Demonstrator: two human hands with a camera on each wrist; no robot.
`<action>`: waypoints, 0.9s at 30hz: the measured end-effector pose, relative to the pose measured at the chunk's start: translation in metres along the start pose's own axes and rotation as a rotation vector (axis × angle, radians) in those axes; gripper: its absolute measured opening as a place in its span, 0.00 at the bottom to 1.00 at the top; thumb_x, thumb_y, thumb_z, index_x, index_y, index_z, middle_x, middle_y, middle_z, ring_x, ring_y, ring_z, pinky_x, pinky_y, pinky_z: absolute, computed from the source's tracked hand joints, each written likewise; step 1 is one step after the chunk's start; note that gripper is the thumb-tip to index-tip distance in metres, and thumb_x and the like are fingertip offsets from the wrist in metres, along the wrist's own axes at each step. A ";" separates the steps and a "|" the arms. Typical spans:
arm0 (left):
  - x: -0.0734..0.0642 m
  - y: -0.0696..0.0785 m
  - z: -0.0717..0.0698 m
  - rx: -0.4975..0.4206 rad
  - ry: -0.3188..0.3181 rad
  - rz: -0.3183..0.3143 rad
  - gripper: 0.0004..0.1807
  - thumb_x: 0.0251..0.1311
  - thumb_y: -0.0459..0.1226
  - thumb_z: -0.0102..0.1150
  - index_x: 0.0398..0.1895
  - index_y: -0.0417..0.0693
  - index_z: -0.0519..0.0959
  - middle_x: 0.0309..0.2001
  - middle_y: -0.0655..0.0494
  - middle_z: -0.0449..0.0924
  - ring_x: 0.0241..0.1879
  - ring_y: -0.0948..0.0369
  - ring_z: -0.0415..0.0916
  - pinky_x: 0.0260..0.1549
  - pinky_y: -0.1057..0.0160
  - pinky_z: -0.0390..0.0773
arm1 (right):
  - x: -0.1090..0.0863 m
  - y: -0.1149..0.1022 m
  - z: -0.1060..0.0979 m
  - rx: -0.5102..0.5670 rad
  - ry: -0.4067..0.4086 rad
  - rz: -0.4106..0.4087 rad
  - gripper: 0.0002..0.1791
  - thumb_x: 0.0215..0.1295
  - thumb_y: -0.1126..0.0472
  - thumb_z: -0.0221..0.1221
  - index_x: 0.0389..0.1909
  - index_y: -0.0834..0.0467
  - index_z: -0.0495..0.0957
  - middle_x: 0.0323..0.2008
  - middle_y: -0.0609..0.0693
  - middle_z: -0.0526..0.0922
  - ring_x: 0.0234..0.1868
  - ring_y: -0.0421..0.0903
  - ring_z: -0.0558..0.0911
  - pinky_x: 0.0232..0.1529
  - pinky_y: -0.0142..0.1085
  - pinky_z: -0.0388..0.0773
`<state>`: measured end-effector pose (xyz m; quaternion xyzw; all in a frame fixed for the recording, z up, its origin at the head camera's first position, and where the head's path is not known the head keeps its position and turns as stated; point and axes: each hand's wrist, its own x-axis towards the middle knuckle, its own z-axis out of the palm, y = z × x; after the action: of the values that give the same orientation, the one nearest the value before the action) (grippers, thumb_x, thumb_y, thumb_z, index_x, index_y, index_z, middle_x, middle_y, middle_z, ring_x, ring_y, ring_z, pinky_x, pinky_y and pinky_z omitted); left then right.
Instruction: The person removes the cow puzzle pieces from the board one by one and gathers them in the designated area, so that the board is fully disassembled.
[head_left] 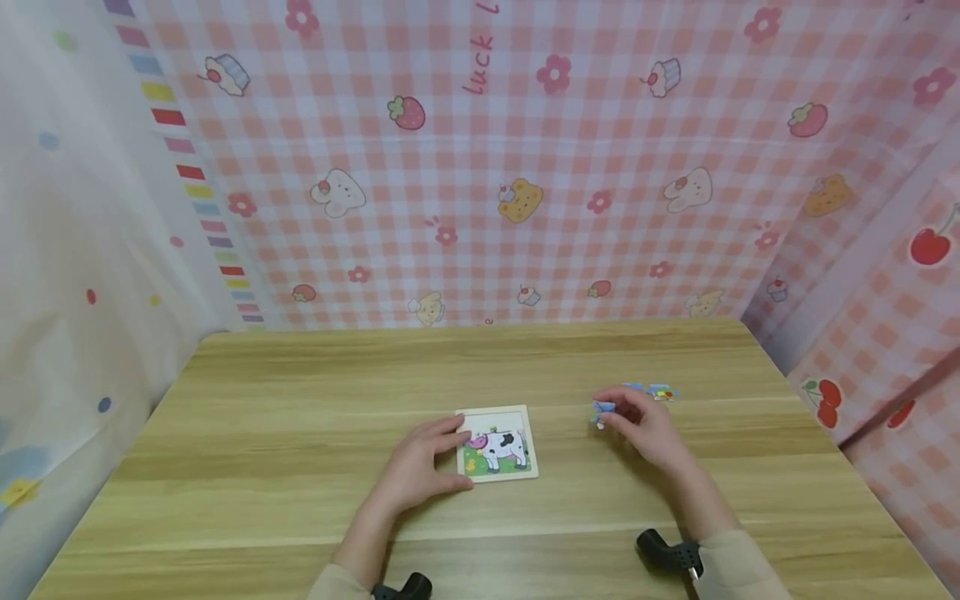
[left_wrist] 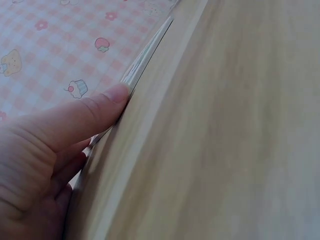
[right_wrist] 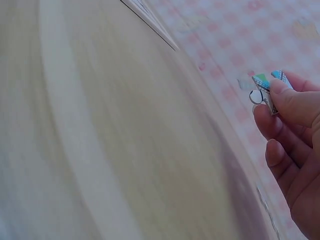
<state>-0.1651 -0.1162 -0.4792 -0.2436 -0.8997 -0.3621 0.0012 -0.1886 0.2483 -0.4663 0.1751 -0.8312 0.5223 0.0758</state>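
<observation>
A square cow jigsaw puzzle board [head_left: 496, 477] with a pale rim lies on the table in the head view. Its upper part is blank, with a cow and green grass below. My left hand [head_left: 420, 462] holds the board at its left side, fingers on the left rim and thumb at the near-left corner. In the left wrist view the thumb [left_wrist: 95, 110] lies along the board's edge. To the right, my right hand [head_left: 648, 429] pinches a blue-and-white puzzle piece [head_left: 602, 407] between thumb and fingers. The right wrist view shows the piece [right_wrist: 262, 82] partly covered by the thumb.
Several loose puzzle pieces [head_left: 663, 392] lie on the wooden table [head_left: 300, 400] just behind my right hand. A pink checked cloth [head_left: 480, 250] hangs at the table's back edge, with more cloth at both sides. Each wrist carries a black device [head_left: 667, 552].
</observation>
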 end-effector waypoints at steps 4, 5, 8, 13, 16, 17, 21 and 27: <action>0.006 0.001 0.004 0.010 -0.009 0.014 0.36 0.45 0.46 0.79 0.60 0.43 0.80 0.69 0.49 0.69 0.69 0.45 0.62 0.67 0.42 0.59 | -0.007 0.007 -0.017 -0.029 0.036 0.039 0.13 0.65 0.75 0.59 0.50 0.69 0.78 0.33 0.60 0.79 0.26 0.43 0.75 0.18 0.33 0.73; 0.007 0.001 0.005 0.013 -0.013 0.015 0.36 0.45 0.46 0.79 0.60 0.43 0.80 0.69 0.50 0.69 0.69 0.45 0.62 0.67 0.42 0.59 | -0.009 0.008 -0.021 -0.038 0.044 0.049 0.13 0.66 0.74 0.59 0.51 0.70 0.77 0.34 0.60 0.80 0.27 0.42 0.75 0.19 0.33 0.73; 0.011 0.002 0.007 0.029 -0.022 0.020 0.37 0.45 0.47 0.78 0.60 0.43 0.80 0.69 0.50 0.69 0.69 0.45 0.62 0.67 0.43 0.59 | -0.013 0.013 -0.034 -0.023 0.069 0.062 0.13 0.67 0.73 0.59 0.52 0.70 0.77 0.34 0.58 0.80 0.27 0.41 0.75 0.19 0.32 0.73; 0.016 0.006 0.009 0.016 -0.029 0.020 0.36 0.45 0.46 0.78 0.60 0.43 0.80 0.69 0.49 0.69 0.69 0.44 0.62 0.67 0.43 0.59 | -0.019 0.024 -0.052 -0.015 0.133 0.062 0.14 0.65 0.73 0.61 0.51 0.71 0.77 0.29 0.53 0.79 0.23 0.42 0.74 0.16 0.32 0.71; 0.018 0.008 0.011 0.005 -0.039 0.007 0.36 0.46 0.46 0.78 0.60 0.44 0.79 0.69 0.50 0.68 0.69 0.45 0.61 0.68 0.44 0.58 | -0.022 0.032 -0.061 -0.052 0.170 0.068 0.14 0.65 0.73 0.61 0.51 0.71 0.77 0.27 0.50 0.78 0.22 0.41 0.73 0.16 0.31 0.70; 0.019 0.008 0.012 0.005 -0.041 0.004 0.36 0.46 0.46 0.78 0.61 0.44 0.79 0.70 0.50 0.68 0.70 0.45 0.60 0.68 0.44 0.58 | -0.023 0.034 -0.064 -0.068 0.181 0.071 0.14 0.65 0.73 0.61 0.51 0.71 0.77 0.27 0.49 0.78 0.22 0.40 0.73 0.16 0.30 0.70; 0.021 0.010 0.014 0.009 -0.046 -0.004 0.36 0.46 0.46 0.78 0.61 0.44 0.79 0.70 0.51 0.67 0.70 0.46 0.60 0.68 0.45 0.58 | -0.025 0.042 -0.074 -0.162 0.223 0.074 0.13 0.66 0.71 0.61 0.50 0.70 0.79 0.31 0.51 0.81 0.27 0.35 0.74 0.25 0.25 0.72; 0.024 0.014 0.015 0.010 -0.054 -0.013 0.36 0.46 0.47 0.78 0.61 0.45 0.79 0.70 0.51 0.67 0.71 0.46 0.59 0.69 0.44 0.56 | -0.025 0.052 -0.085 -0.294 0.263 0.095 0.13 0.67 0.68 0.62 0.50 0.67 0.81 0.34 0.53 0.84 0.33 0.29 0.74 0.35 0.20 0.69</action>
<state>-0.1776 -0.0873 -0.4773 -0.2474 -0.9028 -0.3509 -0.0240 -0.1894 0.3498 -0.4799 0.0528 -0.8887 0.4167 0.1838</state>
